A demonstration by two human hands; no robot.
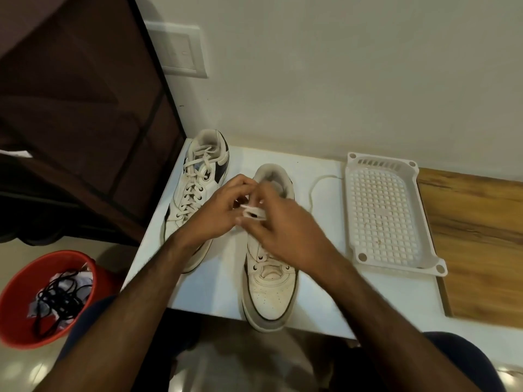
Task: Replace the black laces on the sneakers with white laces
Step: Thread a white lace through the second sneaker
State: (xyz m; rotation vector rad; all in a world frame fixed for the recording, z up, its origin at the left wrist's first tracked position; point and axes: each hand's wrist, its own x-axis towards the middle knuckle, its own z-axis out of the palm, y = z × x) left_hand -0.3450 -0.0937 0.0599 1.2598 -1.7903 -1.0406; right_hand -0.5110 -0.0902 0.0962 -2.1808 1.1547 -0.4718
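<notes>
Two white sneakers with dark trim stand on a white table top (325, 292). The left sneaker (195, 182) carries a white lace through all its eyelets. The right sneaker (268, 281) has its toe over the table's front edge, and white lace shows in its lower eyelets. Above its middle, my left hand (215, 213) and my right hand (285, 233) both pinch the white lace (254, 213). One free end of this lace (314, 188) curves away toward the tray. The black laces (56, 298) lie in a red tub on the floor.
A white perforated plastic tray (390, 216) sits on the table to the right of the sneakers. Beyond it is a wooden surface (475, 239). The red tub (25, 290) stands on the floor at lower left. A dark fabric cabinet (85, 114) rises at left; a wall is behind.
</notes>
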